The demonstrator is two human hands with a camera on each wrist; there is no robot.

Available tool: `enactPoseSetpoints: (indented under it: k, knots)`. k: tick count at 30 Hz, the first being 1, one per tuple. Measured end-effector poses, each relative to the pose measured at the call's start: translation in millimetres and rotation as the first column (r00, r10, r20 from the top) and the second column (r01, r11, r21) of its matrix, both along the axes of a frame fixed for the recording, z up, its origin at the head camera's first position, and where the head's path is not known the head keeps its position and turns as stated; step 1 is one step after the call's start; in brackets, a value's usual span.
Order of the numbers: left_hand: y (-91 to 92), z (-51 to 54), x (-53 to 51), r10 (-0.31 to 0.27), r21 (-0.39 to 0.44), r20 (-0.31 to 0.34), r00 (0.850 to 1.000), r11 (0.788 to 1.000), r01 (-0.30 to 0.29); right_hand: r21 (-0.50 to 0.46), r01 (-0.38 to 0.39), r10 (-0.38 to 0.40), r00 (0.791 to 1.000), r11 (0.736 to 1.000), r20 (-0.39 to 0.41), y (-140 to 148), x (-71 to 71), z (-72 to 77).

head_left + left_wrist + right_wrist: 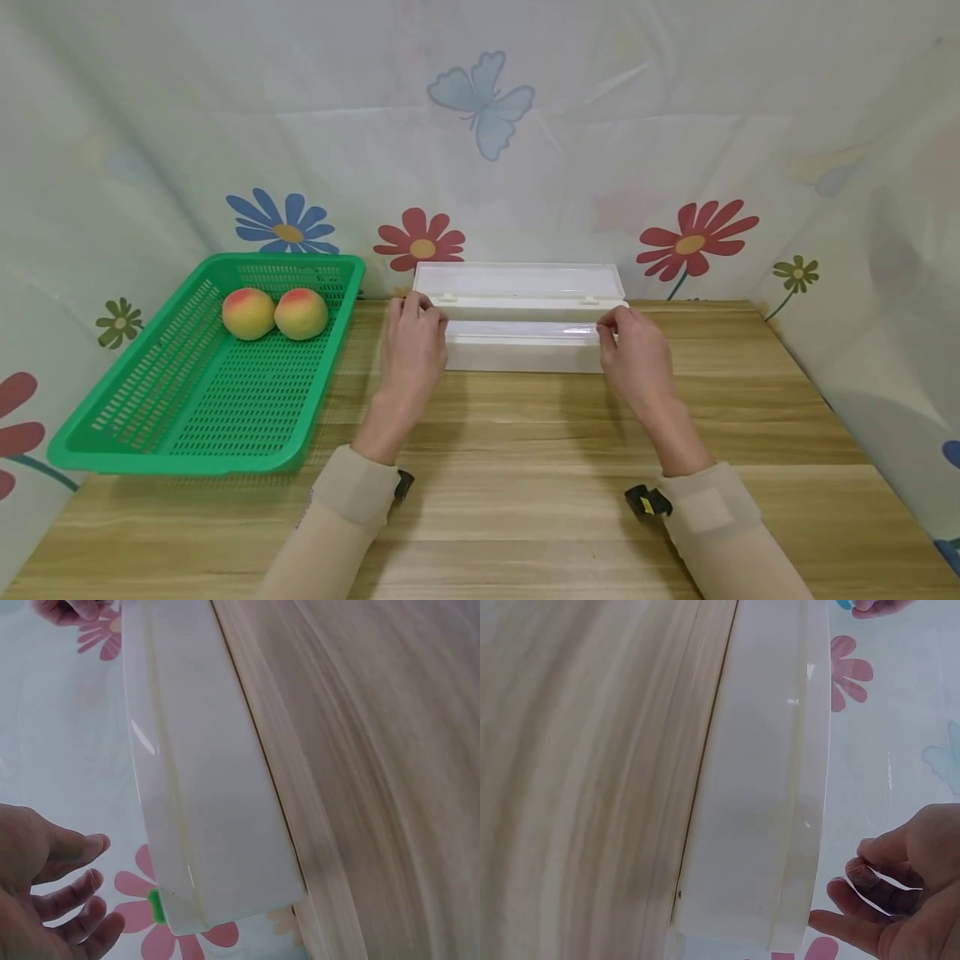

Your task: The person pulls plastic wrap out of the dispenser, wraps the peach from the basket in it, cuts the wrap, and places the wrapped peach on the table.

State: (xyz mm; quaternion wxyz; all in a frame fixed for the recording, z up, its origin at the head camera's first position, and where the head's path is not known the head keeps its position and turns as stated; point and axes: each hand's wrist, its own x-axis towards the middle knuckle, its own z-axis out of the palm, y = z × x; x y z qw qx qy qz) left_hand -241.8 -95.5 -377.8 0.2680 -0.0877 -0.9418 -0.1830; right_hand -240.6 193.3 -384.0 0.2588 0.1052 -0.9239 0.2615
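Observation:
A long white cling film dispenser box [525, 357] lies crosswise on the table, its lid [517, 279] raised at the back. Clear, shiny cling film [525, 328] shows along its opening. At the left end, my left hand [415, 346] pinches the film's edge between thumb and forefinger, the other fingers loosely bent. My right hand [637, 354] pinches the film at the right end in the same way. Both wrist views show the box's plain front wall [217, 765] beside the hands. The film between the fingertips is nearly invisible.
To the left stands a green plastic basket [318, 408] with two peaches [250, 314] in its far part. The wood-grain table [517, 483] meets a flower-printed cloth wall [562, 192] behind the box. More cloth hangs at both sides.

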Motion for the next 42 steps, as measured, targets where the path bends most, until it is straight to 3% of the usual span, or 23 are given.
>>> enactPoseSetpoints:
  k: [8,16,21,30,42]
  knots:
    - [-3.5,2.3,-0.5,-0.020,0.090,-0.057,0.998,0.996,0.026,-0.065,-0.004,0.004,1.000,0.998,-0.009,1,-2.8,-0.7]
    - [-5.8,8.0,-0.7,-0.047,0.151,-0.071,0.996,0.987,0.057,-0.077,-0.040,0.033,0.995,0.996,-0.089,5,-5.0,3.5]
    - [-6.6,10.5,-1.5,-0.073,0.168,-0.114,0.991,0.982,0.092,-0.081,-0.062,0.050,0.989,0.995,-0.136,8,-3.8,8.9]
    - [-8.6,15.2,1.2,-0.068,0.211,-0.085,0.994,0.974,0.085,-0.074,-0.072,0.059,0.985,0.995,-0.160,10,0.9,15.4]
    - [-11.1,17.5,1.2,-0.081,0.233,-0.143,0.986,0.966,0.113,-0.039,-0.080,0.071,0.981,0.996,-0.181,9,9.6,26.0]
